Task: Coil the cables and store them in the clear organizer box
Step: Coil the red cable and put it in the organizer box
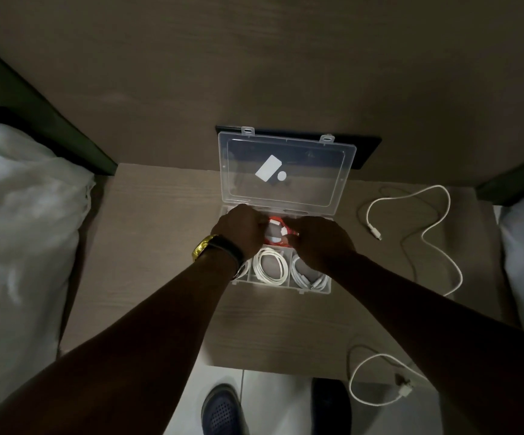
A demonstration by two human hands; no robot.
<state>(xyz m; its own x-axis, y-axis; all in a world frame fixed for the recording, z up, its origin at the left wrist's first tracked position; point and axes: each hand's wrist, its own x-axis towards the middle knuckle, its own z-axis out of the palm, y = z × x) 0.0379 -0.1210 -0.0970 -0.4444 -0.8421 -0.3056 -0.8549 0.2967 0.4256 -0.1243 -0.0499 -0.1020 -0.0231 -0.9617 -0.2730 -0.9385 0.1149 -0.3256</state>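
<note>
The clear organizer box [312, 288] stands near the back edge of the nightstand top [160, 246], with its lid [285, 171] leaned open against the wall panel. A red cable [281, 232], already wound into a coil, is held between the two hands over a back compartment of the box, roughly the middle one. The left hand [241, 230] is closed on the left side of the coil and the right hand [323, 238] is closed on its right side, so the coil lies directly between them, at equal reach from both. The coil is seen lying nearly flat; a coil has no real long axis, and its white connector ends [278, 226] are seen on top of it, but where they point cannot be told. It is judged that the coming move is a short press straight down into the compartment. In the front row, one coiled white cable [270, 268] is stored in the middle compartment and another [309, 276] in the right one. Two loose white cables remain on the nightstand top: one [423, 233] is spread along the right edge, with its long axis running from back to front and its plug [375, 232] pointing toward the front; the other [376, 381] lies at the front right corner and hangs over the front edge. Both are nearer to the right hand.
</note>
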